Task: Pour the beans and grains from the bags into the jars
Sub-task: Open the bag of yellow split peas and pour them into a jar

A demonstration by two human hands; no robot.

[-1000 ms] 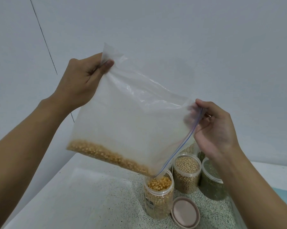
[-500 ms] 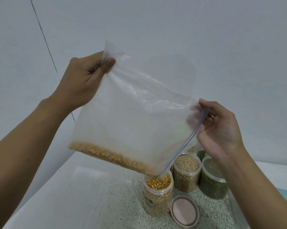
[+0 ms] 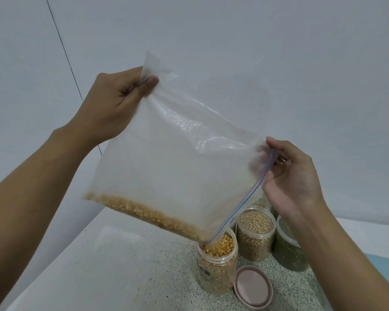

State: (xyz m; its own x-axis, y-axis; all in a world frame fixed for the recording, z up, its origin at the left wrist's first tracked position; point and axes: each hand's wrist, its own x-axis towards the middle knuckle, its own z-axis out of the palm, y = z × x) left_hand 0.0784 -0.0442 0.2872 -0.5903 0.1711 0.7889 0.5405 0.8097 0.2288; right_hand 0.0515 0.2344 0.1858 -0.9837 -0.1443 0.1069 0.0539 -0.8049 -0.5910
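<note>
A clear zip bag (image 3: 175, 158) hangs tilted in the air, with a band of yellow corn kernels (image 3: 144, 215) along its lower edge. My left hand (image 3: 112, 104) pinches the bag's upper closed corner. My right hand (image 3: 287, 173) pinches the blue zip edge at the bag's mouth. The mouth's lower corner sits just over an open clear jar (image 3: 217, 263) nearly full of the same yellow kernels.
A pink lid (image 3: 253, 286) lies beside the jar on the speckled counter (image 3: 130, 270). Behind stand a jar of pale soybeans (image 3: 255, 234) and a jar of green beans (image 3: 287, 248). A white wall lies close behind.
Both hands and the bag have shifted slightly; the left hand has lifted the closed corner a little, steepening the tilt. Kernels still line the lower edge.
</note>
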